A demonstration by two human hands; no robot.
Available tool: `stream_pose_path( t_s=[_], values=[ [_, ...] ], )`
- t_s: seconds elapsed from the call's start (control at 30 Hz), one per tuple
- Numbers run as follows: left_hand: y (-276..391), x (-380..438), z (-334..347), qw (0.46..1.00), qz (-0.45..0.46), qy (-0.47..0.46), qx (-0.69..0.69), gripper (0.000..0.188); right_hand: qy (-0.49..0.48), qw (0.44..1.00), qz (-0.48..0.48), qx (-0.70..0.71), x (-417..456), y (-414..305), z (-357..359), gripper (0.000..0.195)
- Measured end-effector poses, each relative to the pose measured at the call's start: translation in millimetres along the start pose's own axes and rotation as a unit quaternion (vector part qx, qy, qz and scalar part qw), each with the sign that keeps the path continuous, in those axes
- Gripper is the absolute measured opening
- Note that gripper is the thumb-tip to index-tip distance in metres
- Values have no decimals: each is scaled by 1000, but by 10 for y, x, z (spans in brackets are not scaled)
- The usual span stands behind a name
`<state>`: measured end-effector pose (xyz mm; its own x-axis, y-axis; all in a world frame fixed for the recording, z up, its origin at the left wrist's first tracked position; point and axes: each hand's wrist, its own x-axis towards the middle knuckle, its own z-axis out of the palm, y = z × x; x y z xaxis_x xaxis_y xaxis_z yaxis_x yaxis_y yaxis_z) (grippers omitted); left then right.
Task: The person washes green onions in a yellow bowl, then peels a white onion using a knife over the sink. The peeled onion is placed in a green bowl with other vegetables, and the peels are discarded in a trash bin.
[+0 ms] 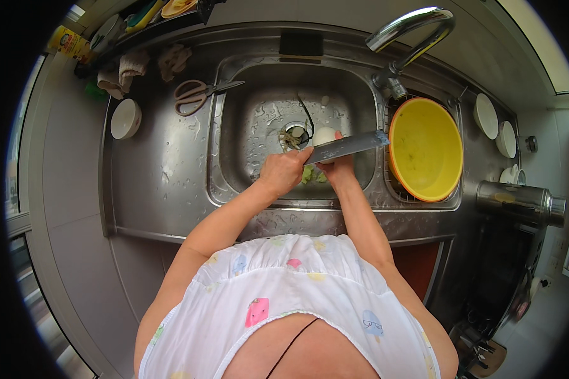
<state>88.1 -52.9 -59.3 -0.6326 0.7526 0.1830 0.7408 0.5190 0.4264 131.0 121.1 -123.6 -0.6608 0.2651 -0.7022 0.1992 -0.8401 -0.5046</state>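
Note:
My left hand [284, 173] is closed around the handle of a kitchen cleaver [344, 148], whose broad blade points to the right. Behind the blade, a round white vegetable [323, 136] rests in my right hand [339, 168]; the blade hides part of both. Whether the edge touches the vegetable cannot be made out. Both hands are over the near part of a wet stainless steel sink [246, 113]. Below them in the basin lie the drain [296, 127] with root scraps [290, 139], a thin dark strip [307, 110] and pale green leaf pieces [308, 174].
Scissors [192, 97] lie on the left drainboard, their tips over the sink's rim. A white bowl [126, 119] stands farther left. Right of the basin sits a yellow basin [426, 149] under the chrome faucet [398, 52]. A steel flask [519, 203] is at the far right.

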Motion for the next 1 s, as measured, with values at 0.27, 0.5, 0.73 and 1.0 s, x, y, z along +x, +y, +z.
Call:
stream_pose_path(
  t_s=[0.27, 0.5, 0.73, 1.0],
  values=[
    [-92, -12, 156, 1000, 13, 16, 23, 39, 75, 997, -7, 17, -34, 0, -5, 28],
    [-131, 149, 248, 994, -54, -93, -34, 37, 3, 1000, 0, 12, 39, -49, -404, 33],
    [-743, 84, 510, 975, -184, -127, 14, 20, 1, 998, -51, -37, -616, -257, 37, 40],
    [-126, -16, -67, 995, -80, 7, -56, 27, -36, 999, -4, -18, -192, -113, -66, 43]
  ],
)
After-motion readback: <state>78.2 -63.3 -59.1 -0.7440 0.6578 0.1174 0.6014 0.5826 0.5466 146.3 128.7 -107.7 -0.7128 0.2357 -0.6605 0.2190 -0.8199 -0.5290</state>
